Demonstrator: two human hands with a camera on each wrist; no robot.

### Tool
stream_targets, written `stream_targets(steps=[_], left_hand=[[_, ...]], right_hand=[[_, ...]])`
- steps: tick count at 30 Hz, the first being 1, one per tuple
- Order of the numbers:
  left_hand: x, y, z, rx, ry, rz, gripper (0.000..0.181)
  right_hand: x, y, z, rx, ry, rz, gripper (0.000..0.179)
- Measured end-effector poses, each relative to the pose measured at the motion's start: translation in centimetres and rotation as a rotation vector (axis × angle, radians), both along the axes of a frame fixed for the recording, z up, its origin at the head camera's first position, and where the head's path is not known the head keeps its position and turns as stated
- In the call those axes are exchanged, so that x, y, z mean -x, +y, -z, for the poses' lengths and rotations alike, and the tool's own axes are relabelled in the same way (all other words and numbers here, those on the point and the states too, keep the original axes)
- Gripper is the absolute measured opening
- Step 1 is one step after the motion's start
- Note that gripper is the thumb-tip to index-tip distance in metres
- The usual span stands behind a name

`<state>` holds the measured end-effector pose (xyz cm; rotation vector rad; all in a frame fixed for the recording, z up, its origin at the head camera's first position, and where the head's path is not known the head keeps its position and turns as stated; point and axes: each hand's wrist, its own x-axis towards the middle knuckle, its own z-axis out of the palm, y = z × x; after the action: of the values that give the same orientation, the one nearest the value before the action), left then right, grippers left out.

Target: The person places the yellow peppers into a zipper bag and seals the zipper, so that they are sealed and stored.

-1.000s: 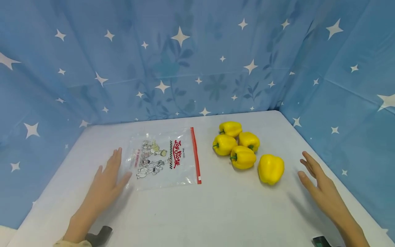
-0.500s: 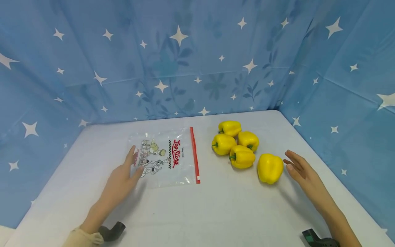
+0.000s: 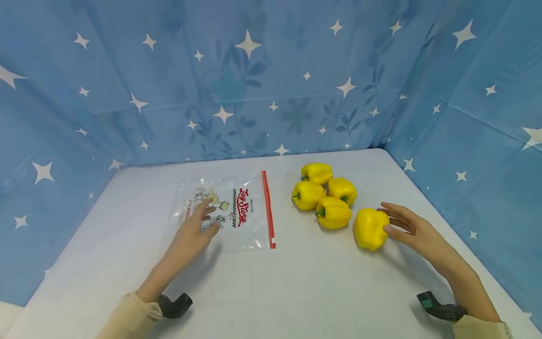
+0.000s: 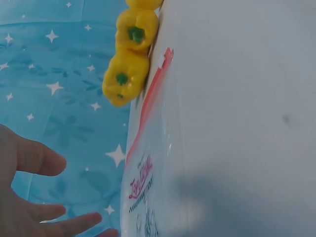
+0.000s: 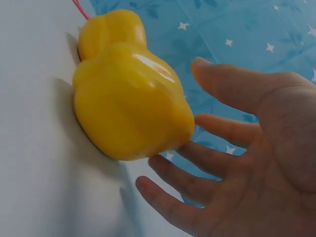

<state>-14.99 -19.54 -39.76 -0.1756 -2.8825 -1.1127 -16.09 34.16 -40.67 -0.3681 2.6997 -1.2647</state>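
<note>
My left hand [image 3: 190,236] hovers over the left part of a clear zip bag [image 3: 251,233] with a red slider strip [image 3: 269,212] and printed cartoon figures. Its fingers are spread loosely and hold nothing. At the right, my right hand [image 3: 417,234] is beside the nearest yellow bell pepper [image 3: 370,229], thumb and fingers apart around its right side. In the right wrist view that bell pepper [image 5: 131,106] stands just off the fingertips, with the fingers [image 5: 187,180] relaxed; whether any finger touches it I cannot tell. Several other yellow bell peppers [image 3: 333,213] lie clustered behind it, green stems showing.
A white-covered table [image 3: 271,292] carries everything. Blue curtains [image 3: 296,70] with white stars rise along its back and sides. Each wrist wears a dark camera mount, the left mount [image 3: 174,306] and the right mount [image 3: 440,307] both low over the table.
My left hand has moved right, from beside the bag to above it. My right hand has moved left, up to the nearest bell pepper. Bag and peppers lie as before.
</note>
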Motion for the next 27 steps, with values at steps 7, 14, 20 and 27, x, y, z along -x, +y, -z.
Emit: stream_targets(steps=[7,14,20,27], left_hand=[[0.9,1.6,0.3,-0.028,0.0,-0.004,0.066],[2.1,3.3,0.8,-0.046,0.054,-0.002,0.064],[2.6,4.8,1.0,-0.062,0.034,-0.003,0.063],[3.4,6.6,0.9,-0.05,0.064,-0.016,0.057]], right_hand=[[1.8,0.9,-0.4,-0.053,-0.07,-0.073,0.064],[3.2,2.1,-0.4,-0.012,-0.193,-0.152,0.059],[4.3,2.8,0.3,0.032,-0.246,-0.203,0.056],[4.6,2.9,1.5,0.165,-0.26,-0.199,0.056]])
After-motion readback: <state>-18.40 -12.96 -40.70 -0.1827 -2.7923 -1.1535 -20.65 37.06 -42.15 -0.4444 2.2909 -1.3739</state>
